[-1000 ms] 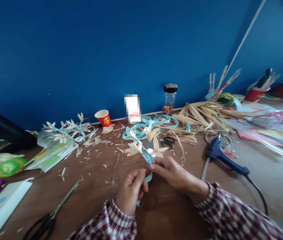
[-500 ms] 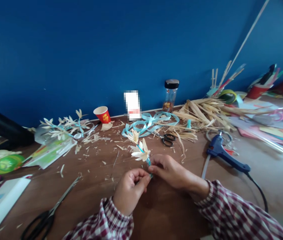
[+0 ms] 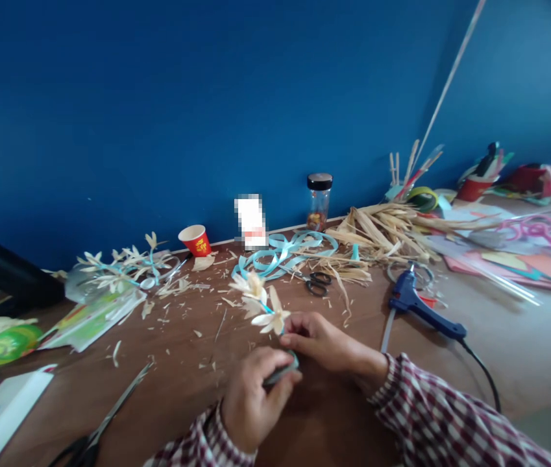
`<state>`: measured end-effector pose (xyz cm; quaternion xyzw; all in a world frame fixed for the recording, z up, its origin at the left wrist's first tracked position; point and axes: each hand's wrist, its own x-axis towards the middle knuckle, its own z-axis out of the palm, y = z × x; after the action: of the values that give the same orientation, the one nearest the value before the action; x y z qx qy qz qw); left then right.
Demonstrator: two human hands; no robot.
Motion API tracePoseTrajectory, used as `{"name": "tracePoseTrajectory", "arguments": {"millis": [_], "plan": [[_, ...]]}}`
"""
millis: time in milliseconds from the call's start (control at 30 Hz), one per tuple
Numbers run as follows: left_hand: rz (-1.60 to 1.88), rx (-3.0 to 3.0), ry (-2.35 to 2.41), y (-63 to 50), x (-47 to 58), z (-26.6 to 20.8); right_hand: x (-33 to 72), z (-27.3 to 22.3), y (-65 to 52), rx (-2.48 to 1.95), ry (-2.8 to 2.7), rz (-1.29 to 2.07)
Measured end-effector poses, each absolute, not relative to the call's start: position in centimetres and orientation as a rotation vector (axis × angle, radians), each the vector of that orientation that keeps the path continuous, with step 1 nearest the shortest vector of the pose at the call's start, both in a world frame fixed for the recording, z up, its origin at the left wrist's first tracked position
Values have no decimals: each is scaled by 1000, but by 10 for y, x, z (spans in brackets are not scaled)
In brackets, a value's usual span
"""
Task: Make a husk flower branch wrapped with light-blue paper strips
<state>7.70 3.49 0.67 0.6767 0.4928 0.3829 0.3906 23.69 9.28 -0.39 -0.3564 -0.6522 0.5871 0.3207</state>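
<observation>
Fingers of the right hand (image 3: 324, 344) pinch the flower spray (image 3: 272, 318) near its base, over the counter (image 3: 178, 389). Left hand (image 3: 256, 392) pinches a bluish strip (image 3: 282, 371) between thumb and fingers, nearside of the spray; any join is hidden. Relative to the spray: husk pile (image 3: 382, 227) beyond right, ribbon coil (image 3: 282, 246) behind, glue gun (image 3: 405, 292) right, small scissors (image 3: 309, 283) behind-right. Step: probably wrapping the base. Next move likely calls for a steady right pinch, strip kept taut.
</observation>
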Motion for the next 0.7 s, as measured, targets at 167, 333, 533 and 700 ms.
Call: {"name": "tracePoseTrajectory", "arguments": {"millis": [167,333,533,700], "plan": [[1306,1810,1103,18,69,12,236,-4,94,-797,-1403,1706],[1253,1259,1422,39,66,-1,235,-7,92,-726,-1265,1835],[1124,938,1222,51,77,-10,235,-1,90,-748,-1337,1828],[1079,719,1183,50,76,-13,234,5,89,-717,-1404,1770]]}}
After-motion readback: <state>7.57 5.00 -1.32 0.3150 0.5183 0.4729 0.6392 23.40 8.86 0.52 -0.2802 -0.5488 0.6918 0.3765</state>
